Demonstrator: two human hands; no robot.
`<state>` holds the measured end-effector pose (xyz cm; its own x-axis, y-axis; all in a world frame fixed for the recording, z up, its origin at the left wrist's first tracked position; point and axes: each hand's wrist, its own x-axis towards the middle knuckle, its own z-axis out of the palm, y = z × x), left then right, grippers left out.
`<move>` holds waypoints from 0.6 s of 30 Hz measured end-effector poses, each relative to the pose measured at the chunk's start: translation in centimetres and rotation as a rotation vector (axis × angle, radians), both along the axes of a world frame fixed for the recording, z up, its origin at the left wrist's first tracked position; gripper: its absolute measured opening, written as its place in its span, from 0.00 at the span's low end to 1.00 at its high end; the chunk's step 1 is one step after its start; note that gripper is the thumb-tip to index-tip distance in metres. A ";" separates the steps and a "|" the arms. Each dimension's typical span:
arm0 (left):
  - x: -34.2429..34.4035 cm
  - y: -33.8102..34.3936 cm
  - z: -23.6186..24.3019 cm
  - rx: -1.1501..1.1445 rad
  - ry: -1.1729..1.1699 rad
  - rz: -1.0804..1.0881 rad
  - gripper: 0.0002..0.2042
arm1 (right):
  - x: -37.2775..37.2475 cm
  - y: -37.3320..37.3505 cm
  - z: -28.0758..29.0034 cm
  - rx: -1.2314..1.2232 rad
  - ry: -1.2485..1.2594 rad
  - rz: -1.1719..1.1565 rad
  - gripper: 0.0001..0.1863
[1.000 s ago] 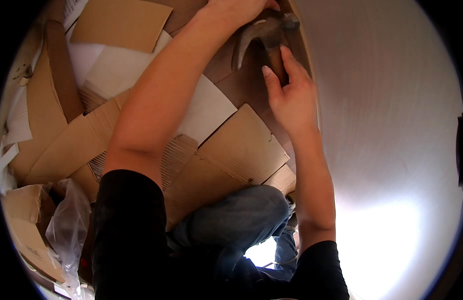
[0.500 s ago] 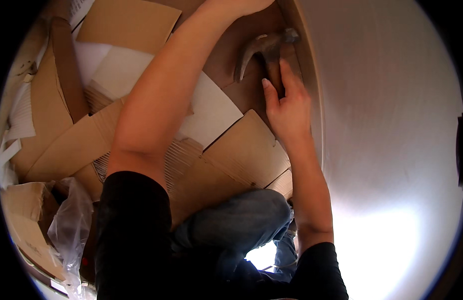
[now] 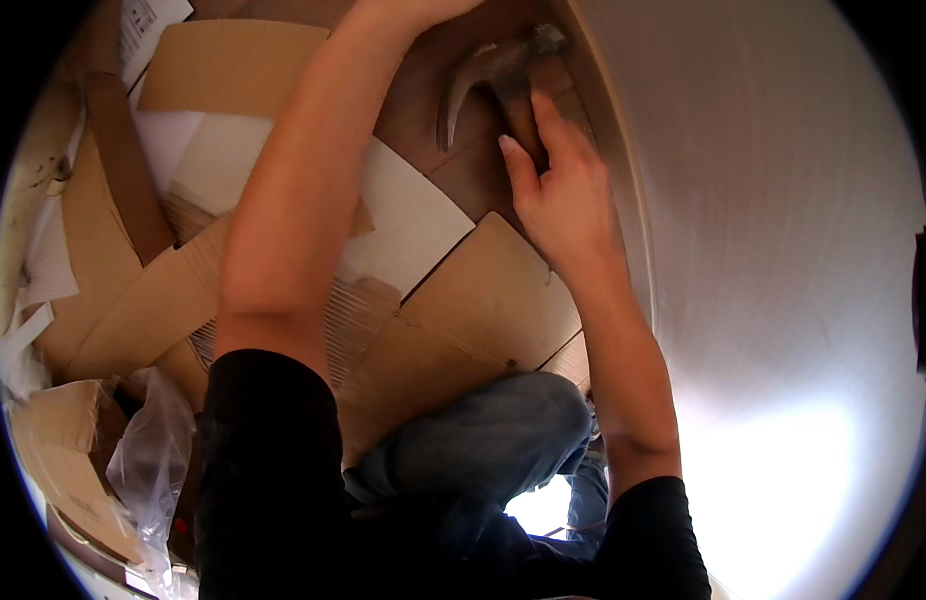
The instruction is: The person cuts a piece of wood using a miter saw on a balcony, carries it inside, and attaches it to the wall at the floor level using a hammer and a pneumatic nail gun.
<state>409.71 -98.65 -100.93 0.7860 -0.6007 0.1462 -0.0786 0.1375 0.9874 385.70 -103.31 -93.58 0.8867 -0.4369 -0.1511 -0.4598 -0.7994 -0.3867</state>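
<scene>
hammer (image 3: 498, 80) beside wall (image 3: 763, 250), cardboard (image 3: 483, 300) left

Pretty tight up top: the hammer (image 3: 503, 85) sits wedged right against the white wall (image 3: 773, 250), so there's no passing on that side. The left forearm (image 3: 303, 180) crosses the middle. Loose cardboard sheets (image 3: 483, 300) cover the floor leftward, only a small bare wood patch (image 3: 423, 110) beside the hammer.

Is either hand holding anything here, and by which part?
The right hand grips a claw hammer by its wooden handle, just below the head. The left hand is cut off at the top edge.
</scene>
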 end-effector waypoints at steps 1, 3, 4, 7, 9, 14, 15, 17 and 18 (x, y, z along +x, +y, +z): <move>-0.3 -0.3 0.1 0.063 -0.082 0.007 0.23 | -0.2 -0.1 0.0 -0.005 0.002 -0.009 0.28; -1.0 0.7 1.1 0.142 -0.165 0.032 0.23 | -0.5 0.3 0.2 0.017 -0.029 0.040 0.29; -1.5 1.2 1.6 0.184 -0.221 0.046 0.24 | -1.0 0.6 0.4 0.021 -0.029 0.042 0.29; -1.6 1.1 1.4 0.208 -0.296 0.103 0.25 | -2.0 0.8 0.4 0.029 -0.046 0.073 0.28; -1.5 1.0 1.7 0.195 -0.319 0.120 0.26 | -2.5 1.0 -0.1 0.000 -0.097 0.092 0.28; 0.0 0.5 1.7 -0.086 0.342 0.002 0.25 | 0.0 1.2 1.1 -0.025 -0.007 0.063 0.27; 0.3 0.5 1.5 -0.080 0.332 -0.019 0.25 | 0.7 1.1 1.3 -0.028 -0.007 0.068 0.27; 0.6 1.2 2.2 0.003 0.444 -0.112 0.27 | 1.6 0.5 1.0 -0.027 -0.040 0.078 0.27; 0.8 1.3 2.2 0.009 0.431 -0.125 0.27 | 2.0 0.2 0.9 -0.035 -0.058 0.104 0.27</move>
